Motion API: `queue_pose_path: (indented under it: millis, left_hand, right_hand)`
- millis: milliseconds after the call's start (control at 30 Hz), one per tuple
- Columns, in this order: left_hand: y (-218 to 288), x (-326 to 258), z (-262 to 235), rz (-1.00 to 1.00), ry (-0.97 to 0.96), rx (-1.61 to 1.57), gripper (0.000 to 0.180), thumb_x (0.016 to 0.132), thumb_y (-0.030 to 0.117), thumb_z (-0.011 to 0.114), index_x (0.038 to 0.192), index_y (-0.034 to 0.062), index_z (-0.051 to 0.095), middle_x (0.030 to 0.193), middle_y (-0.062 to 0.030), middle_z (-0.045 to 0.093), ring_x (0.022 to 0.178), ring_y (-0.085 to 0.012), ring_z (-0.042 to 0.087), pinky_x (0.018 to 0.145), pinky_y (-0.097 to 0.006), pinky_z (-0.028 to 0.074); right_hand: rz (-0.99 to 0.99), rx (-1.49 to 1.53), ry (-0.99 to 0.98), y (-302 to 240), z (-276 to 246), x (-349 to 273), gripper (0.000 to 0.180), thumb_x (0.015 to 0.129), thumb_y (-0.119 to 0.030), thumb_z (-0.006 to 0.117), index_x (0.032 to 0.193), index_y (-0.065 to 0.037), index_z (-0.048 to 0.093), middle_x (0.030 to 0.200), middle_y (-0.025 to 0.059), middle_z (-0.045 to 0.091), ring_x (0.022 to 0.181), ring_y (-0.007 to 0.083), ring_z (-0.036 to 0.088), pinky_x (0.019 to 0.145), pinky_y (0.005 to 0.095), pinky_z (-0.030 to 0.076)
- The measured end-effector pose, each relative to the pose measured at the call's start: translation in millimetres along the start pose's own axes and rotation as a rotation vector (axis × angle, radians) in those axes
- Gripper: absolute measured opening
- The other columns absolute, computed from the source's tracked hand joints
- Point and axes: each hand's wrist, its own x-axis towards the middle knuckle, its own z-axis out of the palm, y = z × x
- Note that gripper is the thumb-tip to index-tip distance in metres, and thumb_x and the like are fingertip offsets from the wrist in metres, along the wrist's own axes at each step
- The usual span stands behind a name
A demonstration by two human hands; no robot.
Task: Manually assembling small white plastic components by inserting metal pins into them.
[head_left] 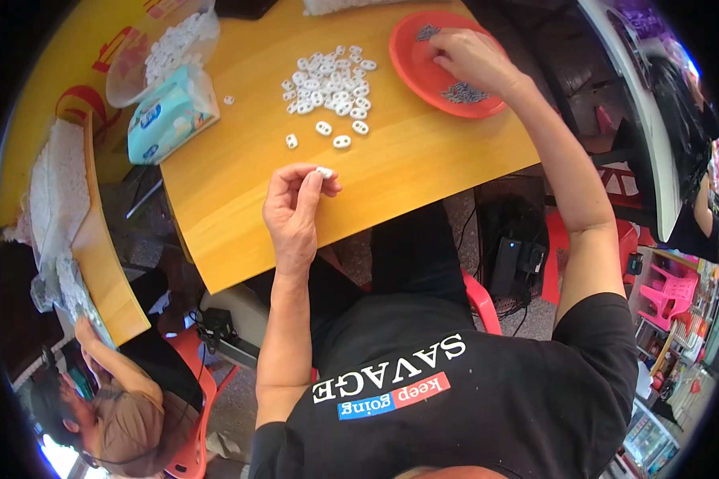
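Over the near part of the wooden table (240, 215), my left hand (294, 211) pinches a small white two-hole plastic piece (324, 172) between thumb and fingers. My right hand (475, 60) reaches into a shallow red bowl (407, 68), its fingers bent together close to small dark grey pieces (465, 93). What those fingertips hold, if anything, is hidden. A heap of white oval two-hole pieces (323, 80) lies in the middle of the table. Several more, such as one loose white piece (341, 142), lie between the heap and my left hand.
A tissue pack (172, 116) and a clear tub of white pieces (180, 48) stand at the table's left side. Further left, a co-worker (128, 415) sits by another table (108, 255). A red chair (481, 303) edge shows beside my legs.
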Motion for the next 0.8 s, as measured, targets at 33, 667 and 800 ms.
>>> queue_pose_path:
  millis: [33, 667, 800]
  left_hand:
    - [0, 3, 1, 0.014, -0.01, 0.037, 0.011, 0.097, 0.005, 0.056, 0.106, -0.0012, 0.057, 0.094, -0.0098, 0.066, 0.082, -0.0149, 0.064, 0.078, -0.027, 0.052]
    - [-3, 7, -6, 0.011, 0.004, -0.122, 0.016, 0.093, 0.01, 0.065, 0.104, -0.001, 0.059, 0.091, -0.0075, 0.067, 0.08, -0.0126, 0.064, 0.075, -0.025, 0.052]
    - [-4, 6, -6, 0.02, -0.01, -0.138, 0.016, 0.093, 0.01, 0.065, 0.104, -0.0003, 0.06, 0.09, -0.0056, 0.066, 0.08, -0.0111, 0.062, 0.076, -0.023, 0.051]
  right_hand:
    - [-0.106, -0.051, -0.008, 5, 3, 2, 0.013, 0.083, -0.008, 0.062, 0.093, -0.002, 0.064, 0.093, 0.0144, 0.066, 0.091, 0.0345, 0.063, 0.079, 0.0426, 0.049]
    - [0.142, 1.568, 0.141, -177, 40, -36, 0.018, 0.093, -0.012, 0.065, 0.104, 0.003, 0.067, 0.091, 0.0076, 0.069, 0.077, 0.0116, 0.064, 0.074, 0.0257, 0.053]
    - [0.225, 1.72, 0.11, -197, 53, -39, 0.02, 0.094, -0.016, 0.065, 0.105, 0.001, 0.066, 0.088, 0.0028, 0.066, 0.075, 0.0074, 0.058, 0.072, 0.0231, 0.051]
